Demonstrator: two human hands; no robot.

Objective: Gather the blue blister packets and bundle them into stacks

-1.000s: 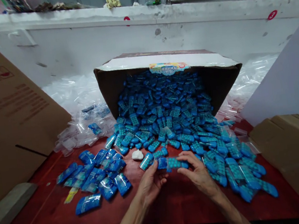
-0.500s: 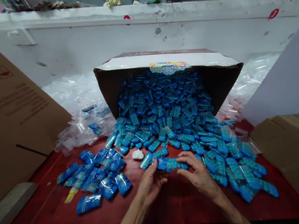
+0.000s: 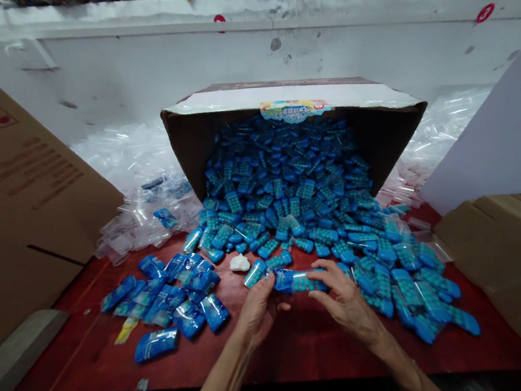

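Note:
Between my two hands, above the red table's front half, is a small clear pack of turquoise beads with a blue end. A dark blue printed wrapper covers its left end. My left hand pinches the wrapper between thumb and fingers. The pack's right end sits between the thumb and fingers of my right hand. Many similar bead packs spill toward my hands from a tipped carton. Left of my left hand lies a loose group of blue wrapped packs.
Clear plastic sleeves are heaped behind the wrapped packs. A tall cardboard box stands at left, a smaller brown box at right. A white lump lies on the red table, and a white wall runs behind.
The view has tipped slightly downward, so the surroundings sit higher in it. Both hands keep the same hold on the pack and wrapper, with only slight finger movement.

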